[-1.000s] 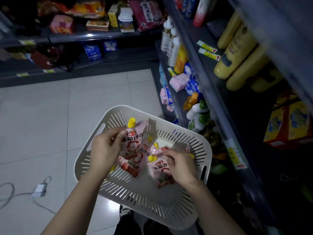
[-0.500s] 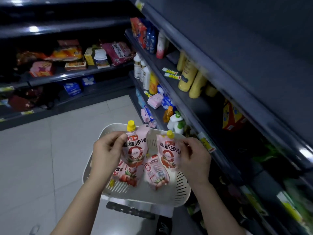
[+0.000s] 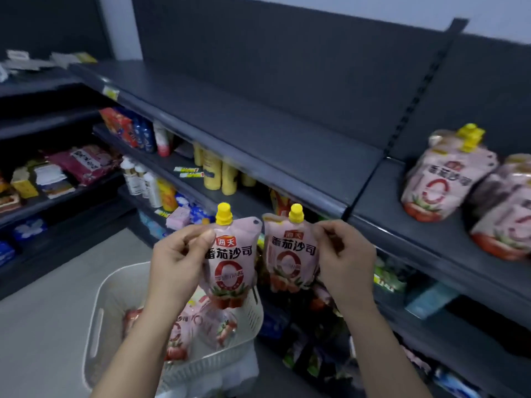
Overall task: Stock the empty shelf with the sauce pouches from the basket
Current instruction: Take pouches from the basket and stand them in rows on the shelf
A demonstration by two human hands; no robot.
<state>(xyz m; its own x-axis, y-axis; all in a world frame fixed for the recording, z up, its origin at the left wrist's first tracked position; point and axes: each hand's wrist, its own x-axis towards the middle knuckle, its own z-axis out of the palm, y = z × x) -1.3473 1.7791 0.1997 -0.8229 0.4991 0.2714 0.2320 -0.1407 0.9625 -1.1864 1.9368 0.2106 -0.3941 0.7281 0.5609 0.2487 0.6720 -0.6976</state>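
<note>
Pouches (image 3: 230, 262) now raised; basket (image 3: 115, 285) (white) holds maybe three more.

Dark top shelf (image 3: 258, 133) ahead of you: pink, yellow-capped sauce pouches (image 3: 445, 179) lie piled on its right section. Shelf below (image 3: 184, 160) carries yellow bottles (image 3: 212, 173).

Pink pouches (image 3: 230, 265), yellow caps (image 3: 223, 214); white slotted basket (image 3: 99, 326); dark grey shelf (image 3: 258, 139).

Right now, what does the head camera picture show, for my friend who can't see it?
The left hand pinches one pink, yellow-capped sauce pouch and the right hand another pouch, held up before a dark shelf. More pouches lie in the white basket below; stocked pouches sit on the shelf at right.
</note>
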